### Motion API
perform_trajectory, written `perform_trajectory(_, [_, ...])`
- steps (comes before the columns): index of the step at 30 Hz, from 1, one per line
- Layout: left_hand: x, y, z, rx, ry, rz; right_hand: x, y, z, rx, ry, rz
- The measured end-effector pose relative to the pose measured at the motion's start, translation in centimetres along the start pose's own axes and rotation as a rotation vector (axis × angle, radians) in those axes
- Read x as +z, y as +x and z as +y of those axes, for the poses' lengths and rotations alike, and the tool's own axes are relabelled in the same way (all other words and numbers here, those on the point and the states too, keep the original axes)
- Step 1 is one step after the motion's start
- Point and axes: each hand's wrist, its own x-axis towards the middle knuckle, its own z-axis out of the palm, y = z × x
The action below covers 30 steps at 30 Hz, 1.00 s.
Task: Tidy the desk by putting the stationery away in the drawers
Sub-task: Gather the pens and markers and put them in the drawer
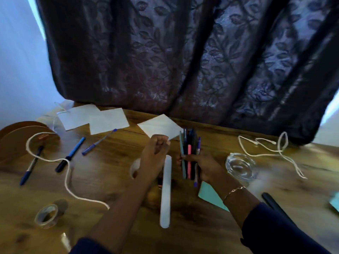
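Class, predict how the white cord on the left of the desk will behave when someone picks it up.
The cord probably hangs limp, since it lies in loose curves. It crosses a pen and a marker, so lifting it may nudge them.

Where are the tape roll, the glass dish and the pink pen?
tape roll (45, 225): head view, lower rim.
glass dish (240, 166): head view, centre of base.
pink pen (189, 151): head view, upper barrel.

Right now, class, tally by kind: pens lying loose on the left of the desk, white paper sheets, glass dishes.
Loose pens: 3
White paper sheets: 3
Glass dish: 1
Total: 7
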Motion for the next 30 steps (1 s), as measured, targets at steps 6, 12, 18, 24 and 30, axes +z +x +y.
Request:
perform_trajectory(6, [8.2,-3.7,0.3,-0.040,0.027,-0.141,-7.2,-7.2,0.9,0.122,-0.029,-0.020])
perform_trajectory(12, [16.6,-8.9,1.4,-0.052,0.050,-0.252,-15.3,-14.1,1.2,0.157,-0.240,0.036])
perform_trajectory(18, [23.9,-16.0,1.4,0.168,0.295,-0.390,-22.8,-20.4,0.2,0.188,-0.668,0.355])
perform_trajectory(24, [28.5,-19.5,0.8,0.385,0.709,-0.553,-27.6,-21.2,0.9,0.135,-1.405,0.597])
perform_trajectory(30, [30.0,-20.4,0.3,0.328,0.995,-0.611,-27.6,-19.7,2.6,0.035,-1.621,0.721])
